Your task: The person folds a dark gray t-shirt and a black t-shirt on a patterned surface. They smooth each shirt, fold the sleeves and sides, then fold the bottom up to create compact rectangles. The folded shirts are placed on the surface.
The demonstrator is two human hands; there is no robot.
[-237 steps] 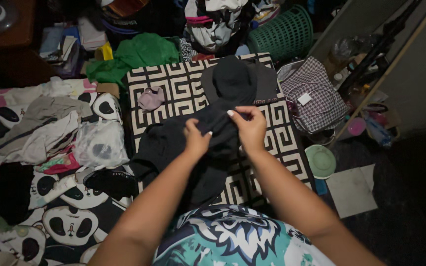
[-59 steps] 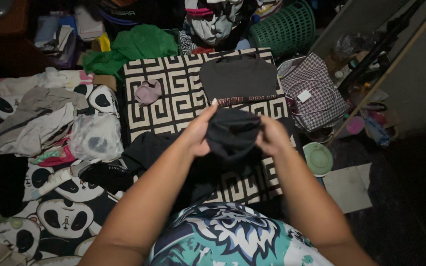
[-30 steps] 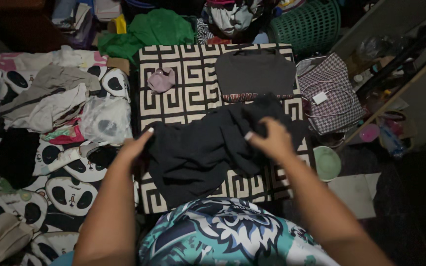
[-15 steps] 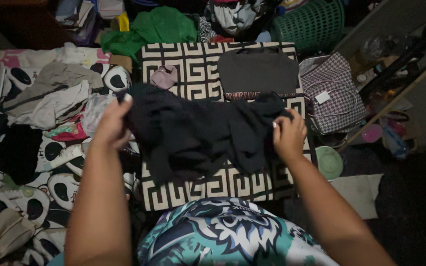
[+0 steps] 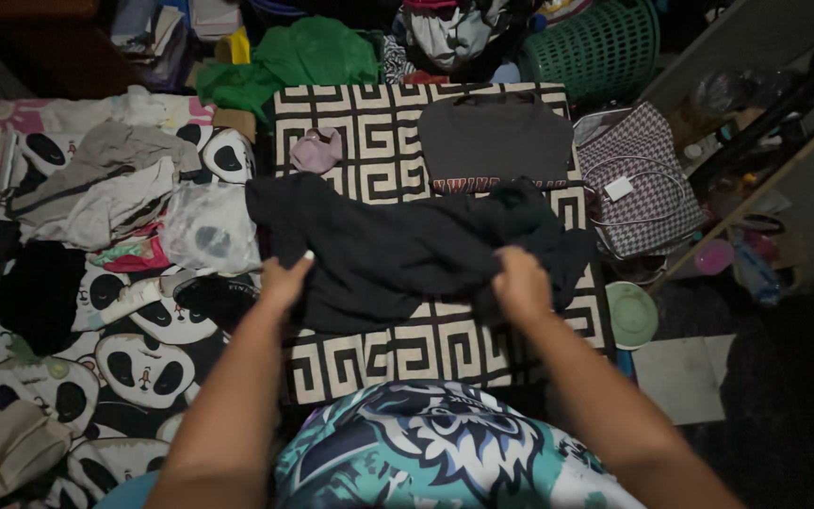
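Two hands grip a black garment (image 5: 398, 250), spread on the patterned mat (image 5: 360, 358): left hand (image 5: 284, 283) pinches its near-left edge, right hand (image 5: 522, 283) clutches bunched cloth. Best flatten right-side bunching first, keeping edges taut.

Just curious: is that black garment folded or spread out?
Spread out: the black garment lies rumpled across the patterned mat, both hands gripping its near edge.

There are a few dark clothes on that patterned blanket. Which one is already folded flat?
The grey shirt at the blanket's far end: it lies as a neat flat rectangle. The black garment nearer the person is spread out and rumpled, with both hands on it.
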